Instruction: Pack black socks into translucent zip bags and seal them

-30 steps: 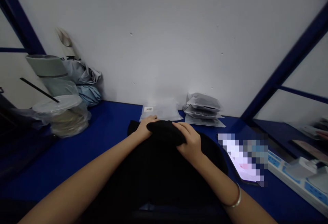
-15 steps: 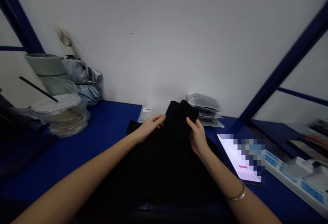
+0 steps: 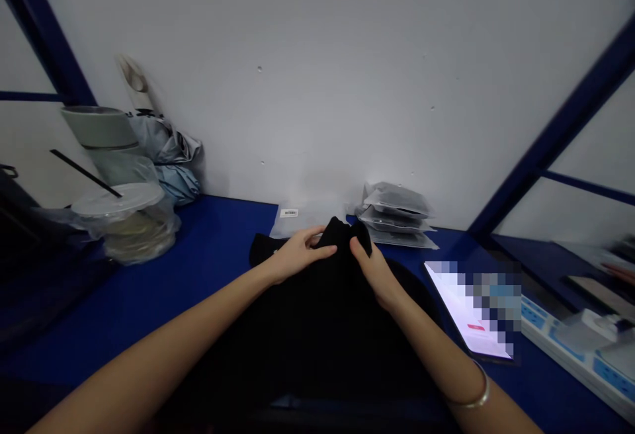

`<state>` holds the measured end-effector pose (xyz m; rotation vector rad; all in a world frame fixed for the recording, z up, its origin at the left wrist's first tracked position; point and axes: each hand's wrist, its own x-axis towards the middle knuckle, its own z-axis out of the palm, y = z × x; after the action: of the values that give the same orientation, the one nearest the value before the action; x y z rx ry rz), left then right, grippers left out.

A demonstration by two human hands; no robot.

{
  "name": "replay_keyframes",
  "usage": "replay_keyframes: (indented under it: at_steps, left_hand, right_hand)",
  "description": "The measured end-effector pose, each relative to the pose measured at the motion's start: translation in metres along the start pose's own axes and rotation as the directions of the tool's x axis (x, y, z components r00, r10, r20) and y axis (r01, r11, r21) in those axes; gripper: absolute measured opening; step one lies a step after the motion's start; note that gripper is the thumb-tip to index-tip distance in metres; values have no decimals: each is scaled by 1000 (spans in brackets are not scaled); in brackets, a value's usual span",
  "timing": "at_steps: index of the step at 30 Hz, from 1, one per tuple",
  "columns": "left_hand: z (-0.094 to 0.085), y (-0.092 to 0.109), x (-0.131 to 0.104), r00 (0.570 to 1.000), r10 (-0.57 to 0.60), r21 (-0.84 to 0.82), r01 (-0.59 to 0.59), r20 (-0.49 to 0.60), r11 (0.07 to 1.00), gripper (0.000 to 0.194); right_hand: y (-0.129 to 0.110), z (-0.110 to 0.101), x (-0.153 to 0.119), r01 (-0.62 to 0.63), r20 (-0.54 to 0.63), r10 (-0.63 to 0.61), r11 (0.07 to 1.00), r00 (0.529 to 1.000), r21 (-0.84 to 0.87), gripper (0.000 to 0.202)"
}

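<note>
A piece of black folded cloth point(image 3: 340, 239) is held up in front of me, its top edge bunched. My left hand point(image 3: 303, 252) grips its left side, thumb in front and fingers behind. On the right side, my right hand point(image 3: 374, 267) pinches it with the thumb in front; its other fingers are mostly hidden. More black fabric point(image 3: 260, 249) pokes out to the left, below my left hand. Black on black makes it hard to tell where the cloth ends and the dark area beneath begins. Just behind lies a see-through plastic bag point(image 3: 292, 224) with a barcode label.
Several bagged packets point(image 3: 397, 212) are stacked by the wall. On the right of the blue table point(image 3: 213, 235) lie a lit phone point(image 3: 464, 308) and a power strip point(image 3: 570, 348). At left stand a lidded drink cup point(image 3: 133, 222), a pale green tumbler point(image 3: 104, 133) and a blue-silver umbrella point(image 3: 173, 163).
The black cloth has come down a little and is bunched narrower. My hands have moved closer together, and the right thumb has shifted left. The view has shifted slightly.
</note>
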<state>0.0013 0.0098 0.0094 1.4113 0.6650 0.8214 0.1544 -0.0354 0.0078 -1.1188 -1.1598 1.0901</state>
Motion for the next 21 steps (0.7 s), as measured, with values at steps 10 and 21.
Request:
replay_keyframes:
  at_steps: [10,21]
  left_hand:
    - [-46,8,13,868,-266,-164,216,-420,963,53]
    - [-51,8,12,952,-304,-372,273,-25,887,34]
  right_hand:
    - [-3,-21,16,-276,-94,351,853,932,443,24]
    - [5,-19,9,325,-3,-349,877,937,-355,70]
